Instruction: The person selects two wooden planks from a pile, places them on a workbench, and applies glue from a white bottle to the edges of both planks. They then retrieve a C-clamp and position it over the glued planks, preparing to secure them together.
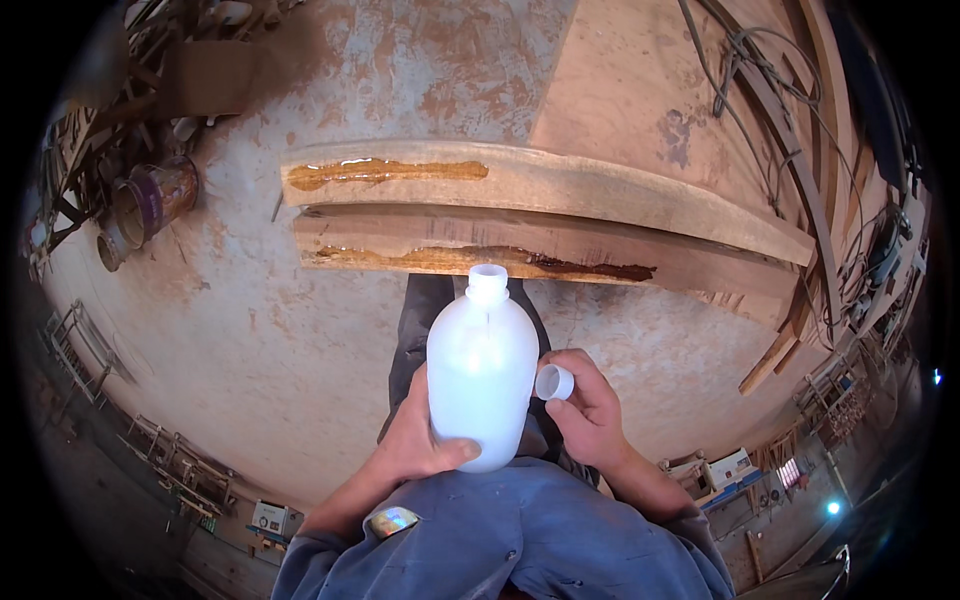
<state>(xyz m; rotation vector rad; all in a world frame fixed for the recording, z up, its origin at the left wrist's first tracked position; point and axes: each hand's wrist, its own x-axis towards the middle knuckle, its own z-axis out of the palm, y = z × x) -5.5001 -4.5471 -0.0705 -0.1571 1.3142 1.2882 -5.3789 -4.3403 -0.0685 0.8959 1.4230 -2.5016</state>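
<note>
A white plastic bottle (482, 380) stands tilted in front of my body, its neck uncapped and pointing away from me. My left hand (424, 438) wraps round its lower left side, thumb across the front. Pinched in my right hand (588, 412), just right of the bottle, is a white screw cap (554, 382) with its hollow side showing. Beyond the bottle lie two wooden boards side by side. The farther board (560, 178) carries a glossy amber liquid streak on its left part; the nearer board (450, 228) has a similar wet, darker streak along its near edge.
A wide wooden panel (640, 90) lies at the far right, with cables (770, 70) and long curved timbers (790, 130) beside it. At the left, a dirty bucket (160, 200) rests on its side near piled scrap wood (110, 110). The concrete floor (250, 340) is stained.
</note>
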